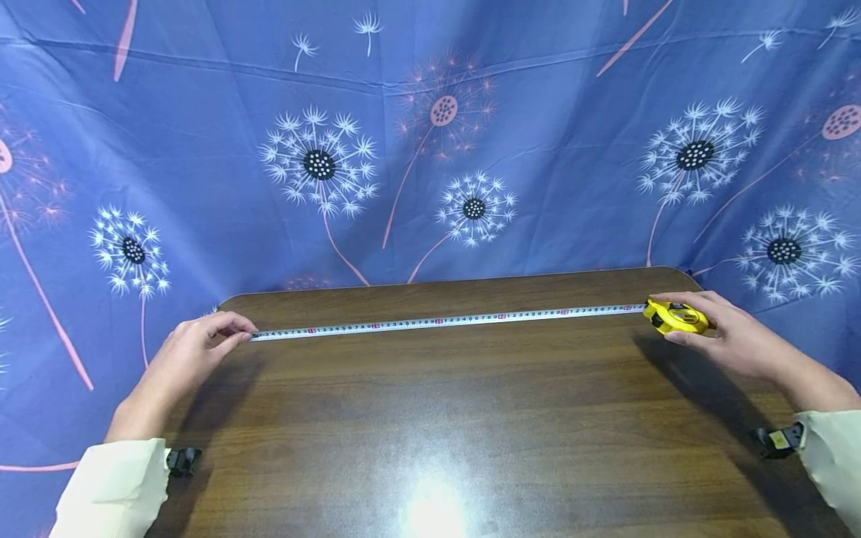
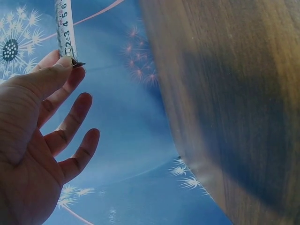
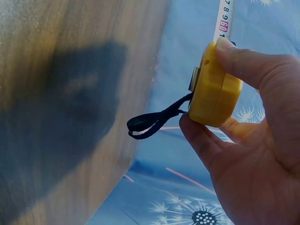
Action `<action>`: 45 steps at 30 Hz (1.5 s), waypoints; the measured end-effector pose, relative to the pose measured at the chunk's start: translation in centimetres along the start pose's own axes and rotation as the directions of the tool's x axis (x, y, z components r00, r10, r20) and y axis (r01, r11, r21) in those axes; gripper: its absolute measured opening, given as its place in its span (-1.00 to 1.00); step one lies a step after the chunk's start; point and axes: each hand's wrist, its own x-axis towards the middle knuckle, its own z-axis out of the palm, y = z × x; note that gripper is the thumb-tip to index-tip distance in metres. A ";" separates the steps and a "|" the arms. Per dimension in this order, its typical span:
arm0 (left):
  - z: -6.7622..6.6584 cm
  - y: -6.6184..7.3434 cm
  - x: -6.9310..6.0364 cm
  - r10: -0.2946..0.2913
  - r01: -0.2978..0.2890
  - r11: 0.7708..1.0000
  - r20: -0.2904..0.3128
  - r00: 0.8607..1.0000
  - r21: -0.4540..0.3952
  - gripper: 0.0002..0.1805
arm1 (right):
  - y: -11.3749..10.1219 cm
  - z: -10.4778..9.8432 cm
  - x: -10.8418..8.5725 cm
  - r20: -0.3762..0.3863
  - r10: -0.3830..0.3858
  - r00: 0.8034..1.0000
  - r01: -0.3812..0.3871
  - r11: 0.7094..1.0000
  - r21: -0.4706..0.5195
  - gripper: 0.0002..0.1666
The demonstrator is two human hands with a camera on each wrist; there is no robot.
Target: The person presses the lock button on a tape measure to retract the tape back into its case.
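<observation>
A yellow tape measure (image 1: 676,317) sits in my right hand (image 1: 747,336), gripped between thumb and fingers at the right of the head view. Its white blade (image 1: 437,323) runs out straight across to the left, held above the table. At the far end my left hand (image 1: 195,351) pinches the blade's metal hook (image 2: 77,63) between thumb and forefinger; the other fingers of that hand are spread loosely. In the right wrist view, a red 60 mark shows on the blade near the case, and a black wrist strap (image 3: 152,123) hangs from the case.
A brown wooden table (image 1: 377,403) with rounded corners lies beneath both hands and carries their shadows. Behind it hangs a blue cloth (image 1: 565,187) printed with dandelions. Small black devices (image 1: 779,441) are worn at both wrists, by the pale sleeves (image 1: 114,478).
</observation>
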 end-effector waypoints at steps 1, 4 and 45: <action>0.0 0.0 0.0 0.001 -0.001 1.000 -0.001 1.000 -0.001 -0.83 | 0.0 -0.1 0.0 0.002 -0.004 1.000 0.004 1.000 -0.007 -0.29; -0.1 0.1 0.0 0.002 -0.002 1.000 -0.002 1.000 0.001 -0.83 | 0.0 -0.2 0.2 0.007 -0.014 1.000 0.014 1.000 -0.014 -0.27; -0.5 0.0 -0.2 -0.019 0.019 1.000 0.008 1.000 0.023 -0.84 | 0.0 0.6 0.4 -0.069 -0.217 0.974 0.216 0.976 -0.024 -0.41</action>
